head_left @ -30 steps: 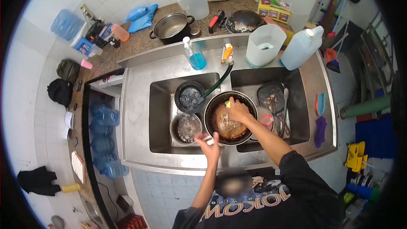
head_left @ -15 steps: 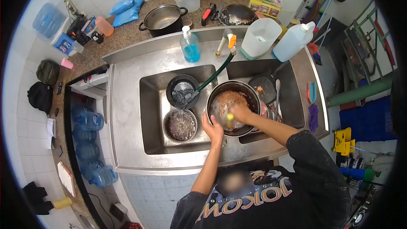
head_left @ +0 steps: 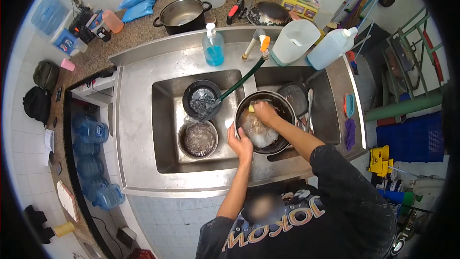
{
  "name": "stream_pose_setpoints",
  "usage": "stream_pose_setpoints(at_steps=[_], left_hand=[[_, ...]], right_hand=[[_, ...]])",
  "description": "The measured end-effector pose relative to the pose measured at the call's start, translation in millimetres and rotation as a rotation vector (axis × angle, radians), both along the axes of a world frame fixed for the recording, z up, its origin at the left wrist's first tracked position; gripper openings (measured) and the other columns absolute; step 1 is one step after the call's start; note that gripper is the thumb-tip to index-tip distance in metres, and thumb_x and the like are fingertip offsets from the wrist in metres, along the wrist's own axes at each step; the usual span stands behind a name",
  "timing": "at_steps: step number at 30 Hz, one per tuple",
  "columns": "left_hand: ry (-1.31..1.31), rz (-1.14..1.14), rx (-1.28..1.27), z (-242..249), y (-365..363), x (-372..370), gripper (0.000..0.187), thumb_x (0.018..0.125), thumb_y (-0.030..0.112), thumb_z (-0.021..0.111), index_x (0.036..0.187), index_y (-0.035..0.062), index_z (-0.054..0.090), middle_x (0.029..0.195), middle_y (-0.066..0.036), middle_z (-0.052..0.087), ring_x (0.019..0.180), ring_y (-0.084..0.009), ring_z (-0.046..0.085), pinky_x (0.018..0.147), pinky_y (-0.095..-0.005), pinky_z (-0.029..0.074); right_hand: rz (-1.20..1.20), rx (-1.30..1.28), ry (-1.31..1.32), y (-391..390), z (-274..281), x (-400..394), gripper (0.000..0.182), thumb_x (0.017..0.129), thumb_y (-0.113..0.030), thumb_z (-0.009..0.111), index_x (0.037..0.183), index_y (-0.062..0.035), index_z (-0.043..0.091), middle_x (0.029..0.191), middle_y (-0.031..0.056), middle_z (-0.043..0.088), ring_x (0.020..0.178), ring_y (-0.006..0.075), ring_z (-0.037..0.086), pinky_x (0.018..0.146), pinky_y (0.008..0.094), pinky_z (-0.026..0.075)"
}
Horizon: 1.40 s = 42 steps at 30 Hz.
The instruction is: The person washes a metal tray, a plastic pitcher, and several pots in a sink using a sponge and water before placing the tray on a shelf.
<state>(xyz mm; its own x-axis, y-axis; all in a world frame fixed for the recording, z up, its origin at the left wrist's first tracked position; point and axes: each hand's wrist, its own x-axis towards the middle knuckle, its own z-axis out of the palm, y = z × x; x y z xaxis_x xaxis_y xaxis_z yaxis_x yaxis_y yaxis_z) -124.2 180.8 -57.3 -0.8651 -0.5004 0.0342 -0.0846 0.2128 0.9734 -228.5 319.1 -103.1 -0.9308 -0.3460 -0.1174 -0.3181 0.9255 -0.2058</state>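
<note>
A large dark cooking pot (head_left: 286, 110) with foamy, brownish residue inside is tilted over the divider between two sink basins. My left hand (head_left: 241, 146) grips its near left side at the rim. Inside the pot, my right hand (head_left: 265, 113) is closed on a yellow sponge (head_left: 251, 108), pressed against the upper part of the interior; the fingers partly hide it. To the left, a green hose (head_left: 244, 77) runs water into a black pan (head_left: 189, 100). Just below that pan is a round metal pan (head_left: 181, 140) holding cloudy water.
In the right basin lie a dark square pan (head_left: 294, 99) and tongs-like utensils (head_left: 310, 101). Behind the sink stand a blue soap bottle (head_left: 213, 50), the tap (head_left: 263, 45), a cut plastic jug (head_left: 294, 43) and a white jug (head_left: 330, 50). A black pot (head_left: 183, 26) sits on the counter.
My right hand and the sponge have moved up and left inside the pot, leaving white foam visible lower down. My left hand keeps its hold. The whole view has shifted slightly.
</note>
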Motion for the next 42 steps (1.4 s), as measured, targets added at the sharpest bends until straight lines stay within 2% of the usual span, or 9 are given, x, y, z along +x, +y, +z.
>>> stream_pose_setpoints(at_steps=[12, 16, 22, 24, 25, 31, 35, 37, 42], left_hand=[[-0.002, 0.02, 0.052, -1.4, 9.0, -0.2, 0.032, 0.084, -0.008, 0.054, 0.115, -0.0059, 0.061, 0.105, -0.017, 0.061, 0.098, -0.0319, 0.06, 0.091, -0.0367, 0.044], [-0.067, -0.03, 0.042, 10.2, -0.4, -3.5, 0.03, 0.083, -0.006, 0.056, 0.113, -0.0075, 0.062, 0.105, -0.021, 0.063, 0.101, -0.0327, 0.06, 0.093, -0.0384, 0.043], [-0.077, -0.029, 0.068, -14.1, -15.0, -8.6, 0.028, 0.083, -0.004, 0.06, 0.111, -0.0075, 0.063, 0.101, -0.018, 0.065, 0.096, -0.0301, 0.062, 0.09, -0.0352, 0.044], [-0.059, 0.031, 0.076, -6.5, -13.9, -6.6, 0.027, 0.084, -0.005, 0.059, 0.111, -0.0075, 0.063, 0.098, -0.016, 0.065, 0.093, -0.0291, 0.062, 0.087, -0.0347, 0.045], [-0.069, 0.051, 0.076, -2.5, -10.3, -5.6, 0.029, 0.083, -0.006, 0.059, 0.111, -0.0071, 0.063, 0.097, -0.016, 0.064, 0.091, -0.0288, 0.062, 0.086, -0.0357, 0.045], [0.0, 0.023, 0.093, 12.0, 16.3, 4.8, 0.032, 0.08, -0.009, 0.057, 0.111, -0.0084, 0.063, 0.095, -0.019, 0.062, 0.088, -0.0319, 0.06, 0.083, -0.0373, 0.045], [-0.008, -0.025, 0.083, 6.4, 13.3, 17.8, 0.03, 0.082, -0.007, 0.057, 0.112, -0.0069, 0.064, 0.097, -0.016, 0.063, 0.091, -0.0278, 0.061, 0.084, -0.035, 0.046], [-0.014, -0.016, 0.101, 6.8, 12.6, 21.7, 0.03, 0.083, -0.006, 0.057, 0.112, -0.0059, 0.064, 0.095, -0.016, 0.062, 0.09, -0.0265, 0.06, 0.084, -0.0345, 0.046], [0.03, -0.038, 0.121, 3.2, 15.4, 22.9, 0.029, 0.084, -0.004, 0.057, 0.113, -0.0065, 0.063, 0.095, -0.015, 0.061, 0.09, -0.0254, 0.059, 0.084, -0.0338, 0.045]], right_hand=[[0.112, 0.139, -0.14, 3.7, -19.5, 42.1, 0.021, 0.077, -0.009, 0.061, 0.096, -0.0038, 0.069, 0.089, 0.0204, 0.067, 0.086, 0.0321, 0.068, 0.07, 0.0425, 0.056], [0.491, -0.097, 0.255, -0.5, -18.9, 45.2, 0.017, 0.079, -0.016, 0.058, 0.088, -0.0124, 0.071, 0.1, 0.0152, 0.064, 0.101, 0.0302, 0.062, 0.085, 0.0456, 0.05], [0.767, 0.529, 0.242, 20.0, 38.5, 3.8, 0.021, 0.082, -0.023, 0.058, 0.083, -0.0093, 0.073, 0.099, 0.0108, 0.067, 0.097, 0.0253, 0.063, 0.074, 0.0382, 0.052], [0.351, 0.666, -0.194, 13.9, 39.3, 23.7, 0.018, 0.08, -0.015, 0.058, 0.082, -0.0063, 0.073, 0.092, 0.0106, 0.069, 0.088, 0.0265, 0.067, 0.084, 0.0398, 0.051], [0.411, 0.606, -0.188, 22.5, 29.6, 33.2, 0.02, 0.083, -0.013, 0.058, 0.091, -0.0044, 0.074, 0.093, 0.0153, 0.072, 0.083, 0.0274, 0.071, 0.065, 0.0379, 0.056], [0.257, 0.166, -0.713, 4.2, 17.3, 78.9, 0.018, 0.075, -0.013, 0.066, 0.086, -0.001, 0.072, 0.093, 0.0229, 0.069, 0.085, 0.0338, 0.07, 0.073, 0.0424, 0.053], [-0.002, -0.394, -0.578, -15.8, -20.7, 78.9, 0.012, 0.078, -0.009, 0.063, 0.084, 0.0, 0.069, 0.085, 0.0183, 0.07, 0.077, 0.0271, 0.069, 0.067, 0.0384, 0.051], [-0.817, -1.415, -0.51, -31.4, -8.5, 75.6, 0.01, 0.084, -0.009, 0.064, 0.086, 0.0001, 0.068, 0.074, 0.0058, 0.066, 0.063, 0.0136, 0.058, 0.058, 0.0308, 0.044], [-0.943, -1.179, -0.236, -34.3, -14.9, 89.8, 0.011, 0.081, -0.01, 0.065, 0.086, -0.0006, 0.065, 0.07, 0.0054, 0.063, 0.068, 0.0148, 0.059, 0.061, 0.0336, 0.047]])
